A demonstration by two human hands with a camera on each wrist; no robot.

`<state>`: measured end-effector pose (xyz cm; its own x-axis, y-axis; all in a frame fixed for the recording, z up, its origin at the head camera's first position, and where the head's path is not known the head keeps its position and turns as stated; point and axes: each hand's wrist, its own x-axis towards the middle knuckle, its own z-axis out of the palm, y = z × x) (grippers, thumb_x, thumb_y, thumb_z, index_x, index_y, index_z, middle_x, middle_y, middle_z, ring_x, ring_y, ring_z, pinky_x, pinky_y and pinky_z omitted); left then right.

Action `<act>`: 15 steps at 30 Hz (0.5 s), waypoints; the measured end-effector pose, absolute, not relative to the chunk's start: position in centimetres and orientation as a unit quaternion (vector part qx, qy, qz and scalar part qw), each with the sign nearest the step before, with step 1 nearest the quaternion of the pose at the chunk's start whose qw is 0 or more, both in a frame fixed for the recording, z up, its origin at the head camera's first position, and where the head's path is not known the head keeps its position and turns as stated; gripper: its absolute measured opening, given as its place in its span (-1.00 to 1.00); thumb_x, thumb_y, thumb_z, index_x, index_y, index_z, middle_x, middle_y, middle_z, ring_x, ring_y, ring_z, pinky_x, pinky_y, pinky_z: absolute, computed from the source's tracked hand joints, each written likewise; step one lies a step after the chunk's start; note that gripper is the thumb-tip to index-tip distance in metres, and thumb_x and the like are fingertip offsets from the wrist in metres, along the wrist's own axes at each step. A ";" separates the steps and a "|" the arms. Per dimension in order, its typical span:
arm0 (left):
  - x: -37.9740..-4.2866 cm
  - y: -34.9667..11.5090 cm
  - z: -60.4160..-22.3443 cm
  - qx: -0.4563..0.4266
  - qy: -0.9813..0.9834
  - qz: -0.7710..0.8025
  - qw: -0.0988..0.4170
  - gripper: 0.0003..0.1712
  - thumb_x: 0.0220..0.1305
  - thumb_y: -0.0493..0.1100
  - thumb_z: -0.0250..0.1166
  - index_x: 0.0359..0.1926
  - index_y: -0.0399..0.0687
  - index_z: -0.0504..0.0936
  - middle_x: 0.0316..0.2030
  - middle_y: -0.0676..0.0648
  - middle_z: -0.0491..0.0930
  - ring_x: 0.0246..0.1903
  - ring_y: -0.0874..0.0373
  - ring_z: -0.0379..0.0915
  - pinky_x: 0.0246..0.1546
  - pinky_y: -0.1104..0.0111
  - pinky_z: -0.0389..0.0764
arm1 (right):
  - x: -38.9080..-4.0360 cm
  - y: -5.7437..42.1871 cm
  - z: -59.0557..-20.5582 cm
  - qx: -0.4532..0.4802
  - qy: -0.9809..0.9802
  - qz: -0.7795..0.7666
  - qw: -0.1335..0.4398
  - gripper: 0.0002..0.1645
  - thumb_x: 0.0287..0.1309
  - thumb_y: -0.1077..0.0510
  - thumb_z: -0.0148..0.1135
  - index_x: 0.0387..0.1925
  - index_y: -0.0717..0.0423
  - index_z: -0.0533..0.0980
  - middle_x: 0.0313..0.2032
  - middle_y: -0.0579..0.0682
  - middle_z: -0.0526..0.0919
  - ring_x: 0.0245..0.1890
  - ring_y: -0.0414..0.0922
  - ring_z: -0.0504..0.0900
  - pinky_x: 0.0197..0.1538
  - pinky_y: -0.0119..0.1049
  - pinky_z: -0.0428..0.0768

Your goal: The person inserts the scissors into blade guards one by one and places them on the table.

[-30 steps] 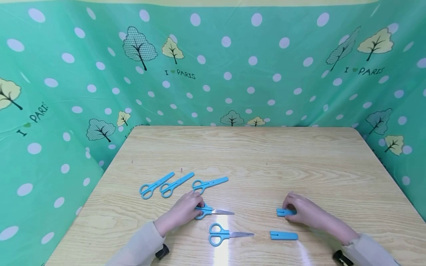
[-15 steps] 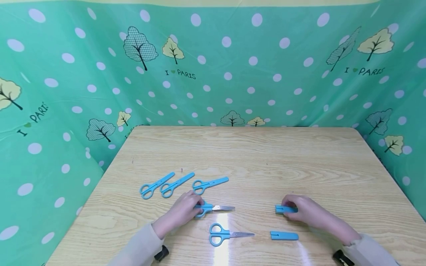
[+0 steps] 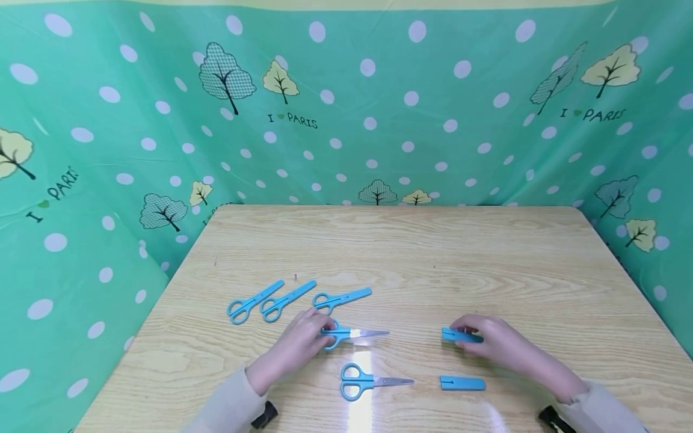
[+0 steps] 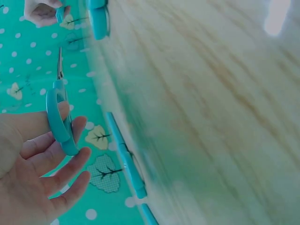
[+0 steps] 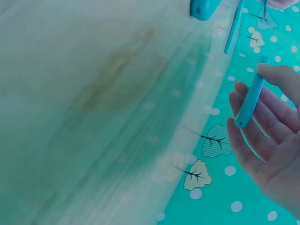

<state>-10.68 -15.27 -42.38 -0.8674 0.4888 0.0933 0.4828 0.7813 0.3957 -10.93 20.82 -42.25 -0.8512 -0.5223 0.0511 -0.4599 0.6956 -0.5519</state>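
My left hand (image 3: 303,337) grips a pair of blue-handled scissors (image 4: 57,117) by the finger loops, the bare metal blades pointing right toward the other hand. In the left wrist view the thumb lies through one loop and the fingers curl behind. Across a gap, my right hand (image 3: 489,338) pinches a blue scissor sheath (image 5: 253,96) between thumb and fingers, its slotted end facing the blades. Just below, on the table, lie a second pair of bare scissors (image 3: 360,382) and a second blue sheath (image 3: 462,383), apart from each other.
Three sheathed blue scissors lie beyond my left hand: one at far left (image 3: 254,302), one beside it (image 3: 287,300) and one nearer the middle (image 3: 346,297). The wooden table (image 3: 411,252) ends at a green dotted cloth (image 3: 335,144) behind and at both sides.
The held scissors have shifted slightly right and away from me. The sheath in my right hand has moved a little left toward the blades. Everything on the table stays put.
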 end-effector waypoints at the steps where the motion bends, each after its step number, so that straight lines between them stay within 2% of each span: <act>1: -10.6 -15.2 -42.3 0.258 0.943 0.208 0.004 -0.78 0.03 -0.11 0.26 -0.30 -0.12 0.58 -0.37 0.06 0.57 -0.33 0.27 0.33 -0.27 0.38 0.42 | -10.9 20.8 -42.1 -0.271 0.918 -0.284 0.048 -0.73 -0.08 0.19 0.29 -0.23 0.11 0.54 -0.29 -0.10 0.62 -0.29 -0.19 0.57 -0.26 -0.34 0.56; 15: -10.2 -14.5 -41.5 0.278 0.936 0.215 -0.037 -0.79 -0.01 -0.12 0.30 -0.31 -0.08 0.58 -0.38 0.08 0.58 -0.30 0.28 0.36 -0.22 0.39 0.43 | -10.2 19.9 -41.4 -0.331 0.899 -0.285 -0.034 -0.71 -0.13 0.28 0.32 -0.25 0.11 0.55 -0.30 -0.07 0.62 -0.30 -0.15 0.59 -0.31 -0.39 0.57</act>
